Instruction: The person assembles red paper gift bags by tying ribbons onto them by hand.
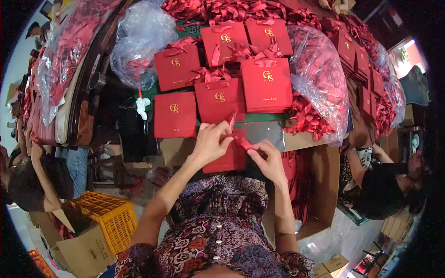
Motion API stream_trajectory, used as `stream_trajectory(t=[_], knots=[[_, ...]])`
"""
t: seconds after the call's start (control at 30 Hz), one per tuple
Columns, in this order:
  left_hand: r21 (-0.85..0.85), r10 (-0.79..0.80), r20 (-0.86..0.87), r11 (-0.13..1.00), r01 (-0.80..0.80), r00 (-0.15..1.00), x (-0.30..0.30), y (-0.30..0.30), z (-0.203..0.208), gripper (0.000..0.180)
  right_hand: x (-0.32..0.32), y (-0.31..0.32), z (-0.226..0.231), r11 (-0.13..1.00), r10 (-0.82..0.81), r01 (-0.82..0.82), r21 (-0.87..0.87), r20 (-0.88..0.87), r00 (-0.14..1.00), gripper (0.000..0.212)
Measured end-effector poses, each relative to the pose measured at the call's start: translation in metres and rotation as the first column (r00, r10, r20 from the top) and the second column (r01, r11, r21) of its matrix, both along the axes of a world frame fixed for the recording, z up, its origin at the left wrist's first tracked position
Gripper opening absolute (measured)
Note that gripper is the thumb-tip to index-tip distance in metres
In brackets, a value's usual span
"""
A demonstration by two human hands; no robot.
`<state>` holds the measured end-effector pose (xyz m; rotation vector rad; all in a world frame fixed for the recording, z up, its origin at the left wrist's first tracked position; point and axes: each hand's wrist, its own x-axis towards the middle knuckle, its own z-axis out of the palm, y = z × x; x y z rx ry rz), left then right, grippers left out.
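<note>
A red paper gift bag (227, 160) lies at the table's near edge, in front of my body. Over its top, my left hand (211, 143) pinches a red ribbon between thumb and fingers. To the right, my right hand (269, 160) pinches a flat length of the same red ribbon (247, 145), which stretches between both hands. Just beyond my hands rests a stack of red gift bags (221, 104) with gold print and ribbon handles. Another stack (266, 88) stands to its right, and a ribbonless-looking one (174, 116) to its left. My fingers partly hide the bag's top.
Clear plastic sacks (320, 74) of red ribbon flank the bag stacks, with loose ribbons (232, 10) heaped behind. An open cardboard box (322, 185) with red bags stands below right; a yellow crate (109, 215) is below left. Other people work on both sides (384, 190).
</note>
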<state>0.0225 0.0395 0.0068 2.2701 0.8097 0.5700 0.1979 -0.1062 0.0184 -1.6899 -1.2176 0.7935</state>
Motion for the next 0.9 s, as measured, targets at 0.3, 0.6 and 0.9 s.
stream_trajectory(t=[0.3, 0.6, 0.9], knots=[[-0.265, 0.270, 0.233, 0.942, -0.206, 0.934, 0.005, -0.055, -0.023, 0.026, -0.028, 0.033, -0.044, 0.982, -0.180, 0.186, -0.021, -0.374, 0.910, 0.012], [-0.871, 0.184, 0.286, 0.460, 0.175, 0.940, -0.025, -0.110, -0.043, 0.028, -0.033, 0.040, -0.037, 0.952, -0.302, 0.305, 0.008, -0.115, 0.946, 0.013], [-0.749, 0.166, 0.072, 0.660, -0.056, 0.983, -0.054, -0.066, -0.023, 0.007, -0.027, 0.014, -0.013, 0.948, -0.317, 0.308, 0.084, 0.344, 0.884, 0.027]])
